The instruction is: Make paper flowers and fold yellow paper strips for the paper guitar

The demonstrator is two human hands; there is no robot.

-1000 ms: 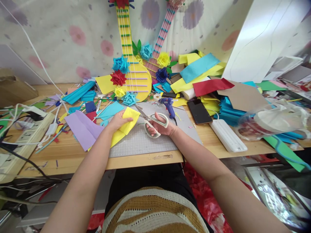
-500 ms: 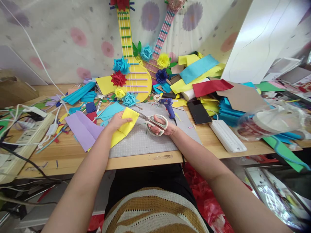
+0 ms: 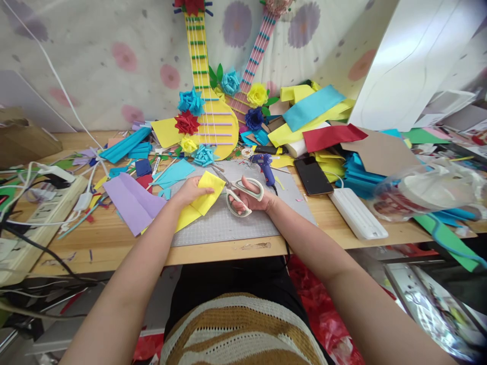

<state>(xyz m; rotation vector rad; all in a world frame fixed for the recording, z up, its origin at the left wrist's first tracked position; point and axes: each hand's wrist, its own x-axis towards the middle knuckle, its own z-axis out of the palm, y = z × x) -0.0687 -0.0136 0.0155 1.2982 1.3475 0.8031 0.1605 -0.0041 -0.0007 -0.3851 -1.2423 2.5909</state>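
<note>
My left hand (image 3: 194, 190) pinches a folded sheet of yellow paper (image 3: 209, 195) above the grey cutting mat (image 3: 243, 228). Scissors with pale handles (image 3: 249, 191) are in my right hand (image 3: 245, 197), fingers through the loops. The handles are spread apart and the blades point up and left, beside the paper's right edge; I cannot tell whether they touch it. A blue glue gun (image 3: 264, 167) lies on the mat just past the scissors. Left of my left hand is a creased purple sheet (image 3: 131, 203), with light blue paper (image 3: 175, 174) behind the hand.
A yellow paper guitar (image 3: 218, 126) with paper flowers leans at the back, a pink one (image 3: 254, 58) beside it. Coloured paper (image 3: 314, 109) is heaped at the back right. A black phone (image 3: 312, 176) and white power strip (image 3: 357, 213) lie at right; another strip (image 3: 45, 228) at left.
The yellow paper has shifted slightly right and turned in my left hand. The scissors' handles have spread wider.
</note>
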